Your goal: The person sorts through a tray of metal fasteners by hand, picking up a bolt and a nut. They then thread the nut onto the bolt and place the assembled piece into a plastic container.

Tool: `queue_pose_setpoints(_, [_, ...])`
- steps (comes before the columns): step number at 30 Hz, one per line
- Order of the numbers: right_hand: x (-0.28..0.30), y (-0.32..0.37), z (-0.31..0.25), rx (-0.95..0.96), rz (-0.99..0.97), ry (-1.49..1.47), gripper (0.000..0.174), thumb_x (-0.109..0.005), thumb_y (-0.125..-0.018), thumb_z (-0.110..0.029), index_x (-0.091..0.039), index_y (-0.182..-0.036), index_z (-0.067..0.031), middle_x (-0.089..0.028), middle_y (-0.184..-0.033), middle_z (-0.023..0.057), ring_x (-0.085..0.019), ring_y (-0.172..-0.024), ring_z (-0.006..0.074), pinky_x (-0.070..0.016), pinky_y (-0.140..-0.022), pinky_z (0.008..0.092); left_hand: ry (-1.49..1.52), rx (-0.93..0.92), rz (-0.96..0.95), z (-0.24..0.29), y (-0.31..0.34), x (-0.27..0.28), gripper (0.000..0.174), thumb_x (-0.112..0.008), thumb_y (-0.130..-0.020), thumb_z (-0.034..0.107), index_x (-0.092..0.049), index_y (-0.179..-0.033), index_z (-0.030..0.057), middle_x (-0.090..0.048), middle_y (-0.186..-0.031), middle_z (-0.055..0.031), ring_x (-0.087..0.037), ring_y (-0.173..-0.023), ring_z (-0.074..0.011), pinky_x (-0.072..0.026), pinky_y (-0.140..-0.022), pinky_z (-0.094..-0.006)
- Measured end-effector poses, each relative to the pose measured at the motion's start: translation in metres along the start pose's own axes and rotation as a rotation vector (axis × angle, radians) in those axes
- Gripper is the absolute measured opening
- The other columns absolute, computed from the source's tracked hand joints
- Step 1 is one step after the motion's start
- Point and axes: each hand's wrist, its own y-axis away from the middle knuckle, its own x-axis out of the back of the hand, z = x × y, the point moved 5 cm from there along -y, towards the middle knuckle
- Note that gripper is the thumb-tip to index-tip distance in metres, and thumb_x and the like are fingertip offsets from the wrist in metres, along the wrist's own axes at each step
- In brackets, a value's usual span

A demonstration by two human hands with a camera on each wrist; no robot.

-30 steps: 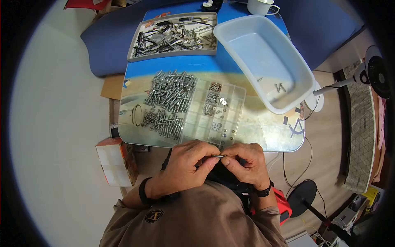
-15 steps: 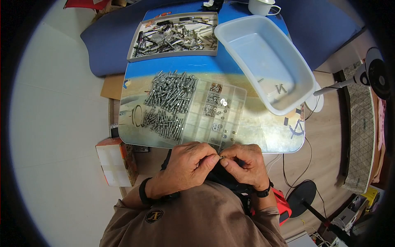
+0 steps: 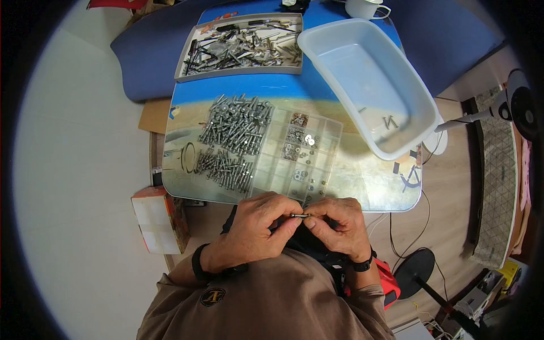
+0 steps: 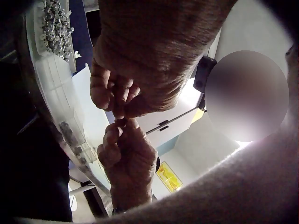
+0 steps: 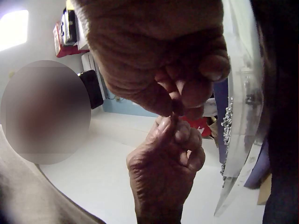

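Note:
Just beyond the table's front edge, both hands meet at the fingertips around a small metal bolt (image 3: 300, 215). My left hand (image 3: 255, 224) pinches one end between thumb and forefinger. The other end is pinched by my right hand (image 3: 339, 224), whose fingertips almost touch the left ones. In the wrist views the bolt is mostly hidden by fingers. Directly in front lies a clear compartment organizer (image 3: 272, 180) with nuts and washers (image 3: 295, 136) in some cells. To its left are a pile of longer bolts (image 3: 237, 124) and a pile of shorter bolts (image 3: 226, 170).
A shallow box (image 3: 238, 76) of mixed hardware sits at the back left. On the right, a white plastic basin (image 3: 362, 68) holds a few screws (image 3: 390, 122). A white mug (image 3: 365, 8) stands at the back. A lamp arm (image 3: 470, 118) reaches in from the right.
The fingertips closed together over the bolt half a second ago and have now parted slightly, so its shank shows again. Both hands stay in nearly the same place.

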Motion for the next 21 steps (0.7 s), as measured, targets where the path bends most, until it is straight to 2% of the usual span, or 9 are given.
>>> queue_pose_setpoints(1, [0.0006,0.0008,-0.0008,0.001,0.003,0.001,0.012,-0.077,-0.084,-0.008,-0.072,-0.093,-0.0045,-0.066,-0.072,0.0094,-0.062,-0.057,0.0217,-0.0461,-0.053,0.0326,0.000,-0.003,-0.002,0.0011,0.0000,-0.0008,0.017,-0.077,-0.084,0.000,-0.067,-0.099,0.0018,-0.068,-0.082,-0.0080,-0.067,-0.070,-0.0162,-0.0538,-0.061,-0.0294])
queue_pose_setpoints(3, [0.0011,0.0017,-0.0019,-0.014,-0.001,-0.008,0.012,-0.077,-0.084,-0.007,-0.072,-0.094,-0.0044,-0.065,-0.072,0.0091,-0.062,-0.058,0.0218,-0.0464,-0.054,0.0325,0.031,0.022,0.013,0.0018,0.0000,-0.0014,0.018,-0.076,-0.081,0.001,-0.066,-0.095,0.0038,-0.069,-0.082,-0.0099,-0.069,-0.071,-0.0247,-0.0537,-0.062,-0.0343])
queue_pose_setpoints(6, [0.0021,0.0027,-0.0052,-0.026,-0.013,0.001,0.012,-0.077,-0.084,-0.006,-0.072,-0.094,-0.0041,-0.066,-0.072,0.0089,-0.063,-0.058,0.0221,-0.0469,-0.054,0.0328,0.026,0.007,0.008,0.0030,0.0005,-0.0025,0.017,-0.076,-0.081,0.002,-0.066,-0.095,0.0035,-0.069,-0.081,-0.0106,-0.068,-0.070,-0.0250,-0.0537,-0.062,-0.0344])
queue_pose_setpoints(7, [0.0016,0.0033,-0.0048,-0.025,-0.011,0.001,0.012,-0.077,-0.084,-0.006,-0.072,-0.094,-0.0041,-0.066,-0.072,0.0089,-0.063,-0.058,0.0221,-0.0469,-0.054,0.0328,0.025,0.005,0.007,0.0027,0.0010,-0.0028,0.017,-0.076,-0.081,0.002,-0.066,-0.095,0.0035,-0.069,-0.081,-0.0106,-0.068,-0.070,-0.0250,-0.0537,-0.062,-0.0344])
queue_pose_setpoints(9, [0.0007,0.0042,-0.0041,-0.008,0.006,-0.014,0.012,-0.077,-0.083,-0.005,-0.072,-0.094,-0.0040,-0.065,-0.071,0.0086,-0.063,-0.059,0.0224,-0.0471,-0.054,0.0331,0.020,-0.003,-0.001,0.0023,0.0019,-0.0036,0.013,-0.076,-0.086,0.003,-0.067,-0.094,0.0009,-0.069,-0.081,-0.0077,-0.066,-0.069,-0.0160,-0.0530,-0.061,-0.0293])
queue_pose_setpoints(21, [0.0002,0.0017,-0.0042,-0.011,-0.018,0.019,0.012,-0.077,-0.083,-0.006,-0.073,-0.094,-0.0047,-0.065,-0.071,0.0093,-0.063,-0.060,0.0236,-0.0478,-0.055,0.0337,0.008,0.106,-0.073,-0.0007,-0.0006,-0.0057,0.006,-0.070,-0.090,0.005,-0.067,-0.093,0.0012,-0.067,-0.080,-0.0087,-0.066,-0.067,-0.0169,-0.0523,-0.060,-0.0293])
